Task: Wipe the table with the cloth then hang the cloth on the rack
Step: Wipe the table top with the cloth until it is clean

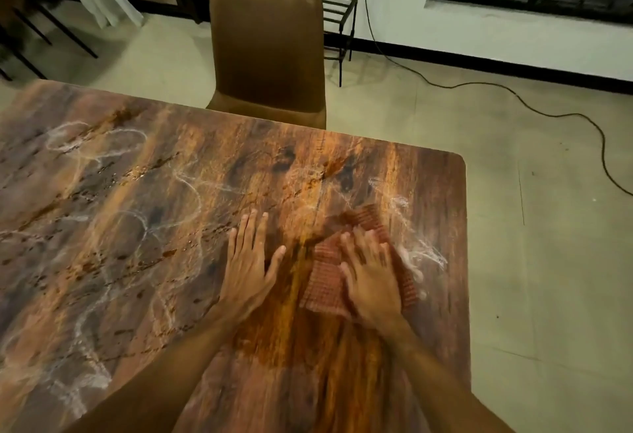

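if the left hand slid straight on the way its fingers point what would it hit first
Only bare table lies ahead of the left hand; past the far edge it would probably meet the brown chair, depth being unclear.

The middle of the cloth (pixel 323 282) lies hidden beneath the right hand (pixel 371 282) that presses on it, so only its borders show around the palm and fingers. Both are smeared with blur, and whether the fingertips curl into the fabric cannot be told. The grain of the table (pixel 137 227) on the person's side of the cloth is blurred too. Both forearms are cut by the bottom edge. The table runs off the left and bottom edges, well left of the left hand (pixel 248 261). Beyond the cloth, the table's far edge hides the seat of the chair (pixel 267 45), the chair back covers the left part of the rack (pixel 339 18), and the cable (pixel 513 93) leaves at the right edge.
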A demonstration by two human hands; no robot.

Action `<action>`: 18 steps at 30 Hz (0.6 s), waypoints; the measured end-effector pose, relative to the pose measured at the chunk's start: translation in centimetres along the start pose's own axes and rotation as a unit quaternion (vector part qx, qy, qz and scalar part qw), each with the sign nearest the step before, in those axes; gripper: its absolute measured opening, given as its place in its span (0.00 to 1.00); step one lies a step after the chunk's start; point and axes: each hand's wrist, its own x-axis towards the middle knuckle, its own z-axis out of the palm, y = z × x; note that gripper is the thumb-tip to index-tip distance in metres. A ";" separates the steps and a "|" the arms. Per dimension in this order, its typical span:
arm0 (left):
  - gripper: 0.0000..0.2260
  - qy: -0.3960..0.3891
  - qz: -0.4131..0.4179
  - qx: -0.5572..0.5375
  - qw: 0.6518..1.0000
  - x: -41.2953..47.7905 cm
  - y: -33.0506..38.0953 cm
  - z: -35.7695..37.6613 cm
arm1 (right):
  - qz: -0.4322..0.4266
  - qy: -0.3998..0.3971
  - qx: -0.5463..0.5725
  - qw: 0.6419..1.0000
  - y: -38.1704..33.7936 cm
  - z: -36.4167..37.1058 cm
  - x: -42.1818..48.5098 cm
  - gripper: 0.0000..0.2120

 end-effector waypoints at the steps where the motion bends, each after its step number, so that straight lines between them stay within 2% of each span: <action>1: 0.33 -0.003 0.001 -0.009 1.000 0.8 -0.6 -0.1 | 0.071 0.011 0.012 0.997 0.4 -0.5 1.4 0.30; 3: 0.33 -0.010 0.004 -0.019 1.000 2.9 -1.8 -0.3 | 0.164 0.024 0.033 0.986 -1.4 -1.2 5.0 0.31; 4: 0.33 -0.007 0.002 -0.020 1.000 3.9 -2.4 -0.4 | 0.158 0.026 0.034 0.987 -3.6 -1.1 6.8 0.31; 5: 0.33 0.002 0.003 -0.020 1.000 4.7 -2.7 -0.7 | 0.119 0.020 0.035 0.992 -5.9 -0.9 8.1 0.31; 7: 0.33 0.022 0.002 -0.026 0.999 6.4 -3.7 -1.2 | -0.027 -0.010 0.021 0.999 -10.6 0.4 9.5 0.32; 9: 0.32 0.037 0.007 -0.023 0.999 7.9 -4.6 -1.5 | -0.140 -0.027 -0.018 0.990 -12.2 1.4 9.2 0.31; 10: 0.32 0.036 0.008 -0.026 0.999 8.8 -5.2 -1.6 | -0.141 -0.017 -0.021 0.990 -11.5 1.5 9.7 0.29; 11: 0.32 0.032 0.009 -0.030 0.999 9.4 -5.6 -1.7 | -0.104 -0.003 -0.016 0.994 -10.1 1.1 10.2 0.28; 14: 0.31 0.030 0.012 -0.031 0.999 11.0 -6.4 -1.7 | 0.098 0.029 -0.002 0.995 -7.0 -0.5 12.8 0.29; 15: 0.31 0.028 0.013 -0.033 0.999 11.6 -6.6 -1.8 | 0.138 0.028 0.013 0.990 -7.4 -0.9 14.2 0.29; 16: 0.31 0.028 0.013 -0.035 0.999 12.1 -6.7 -1.9 | 0.138 0.028 0.021 0.990 -8.5 -1.0 15.5 0.30; 18: 0.31 0.031 0.013 -0.031 0.999 13.1 -6.9 -2.0 | 0.035 0.015 0.009 0.999 -12.0 -0.4 17.9 0.29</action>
